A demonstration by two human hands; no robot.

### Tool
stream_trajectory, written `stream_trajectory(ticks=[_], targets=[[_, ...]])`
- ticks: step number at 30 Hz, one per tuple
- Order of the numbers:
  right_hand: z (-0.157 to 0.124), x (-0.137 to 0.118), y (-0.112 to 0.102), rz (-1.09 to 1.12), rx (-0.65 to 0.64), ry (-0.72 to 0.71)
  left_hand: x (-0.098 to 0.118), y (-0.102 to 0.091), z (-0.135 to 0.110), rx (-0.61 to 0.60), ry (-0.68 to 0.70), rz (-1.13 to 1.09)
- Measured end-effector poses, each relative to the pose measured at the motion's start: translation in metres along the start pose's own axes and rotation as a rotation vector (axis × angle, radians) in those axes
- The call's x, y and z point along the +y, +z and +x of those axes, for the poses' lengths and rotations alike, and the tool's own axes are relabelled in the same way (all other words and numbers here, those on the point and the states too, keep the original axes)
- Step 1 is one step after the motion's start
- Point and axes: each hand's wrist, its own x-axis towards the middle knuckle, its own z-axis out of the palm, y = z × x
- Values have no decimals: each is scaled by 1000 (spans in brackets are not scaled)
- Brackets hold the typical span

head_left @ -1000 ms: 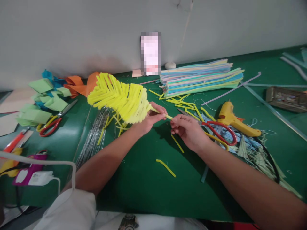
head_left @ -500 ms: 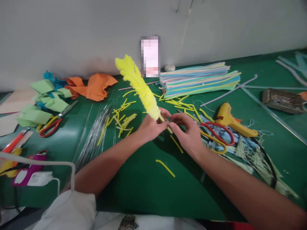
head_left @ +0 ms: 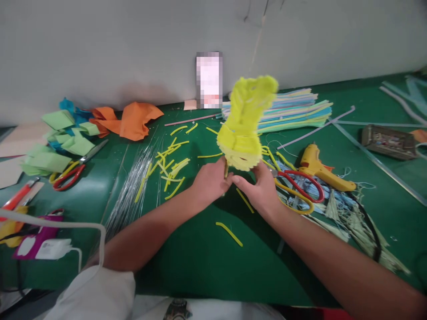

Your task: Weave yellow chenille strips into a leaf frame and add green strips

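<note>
Swung upright from its leftward lean, the yellow fuzzy pipe-cleaner leaf point(head_left: 245, 124) stands just left of the red-handled scissors point(head_left: 302, 189). The left hand point(head_left: 208, 182) and right hand point(head_left: 263, 191) both pinch its stem, keeping the fronds free.

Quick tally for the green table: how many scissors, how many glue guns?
Scissors: 2 (left pair, right pair)
Glue gun: 1
Total: 3
</note>
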Motion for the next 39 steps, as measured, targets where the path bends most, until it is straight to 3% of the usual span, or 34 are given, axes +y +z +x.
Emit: stream_trajectory(ticks=[3,7,12,17,23,25,27,29,31,34,39], targets=[[2,2,1,204,53,96,0,3,-1,54,-26,-14],[7,8,2,344,210,178,0,6,-1,104,36,-401],[11,8,2,462,94,193,-4,15,3,81,-49,-951],[9,10,2,436,83,191,-9,21,6,151,-88,-1119],[-2,9,-1,215,59,49,-7,21,8,24,-220,-1241],[-5,8,-2,136,117,15,-8,21,8,80,-242,-1165],[-6,6,-3,77,183,-26,-11,20,8,213,-252,-1114],[-5,3,-4,-4,208,-86,-13,19,6,342,-204,-1111],[-4,0,-6,-116,154,-188,-12,20,3,382,-67,-1154],[-4,-5,-9,-247,-7,-387,-10,26,-3,300,94,-1262],[-5,-9,-11,-323,-98,-490,-5,31,-2,257,96,-1437]])
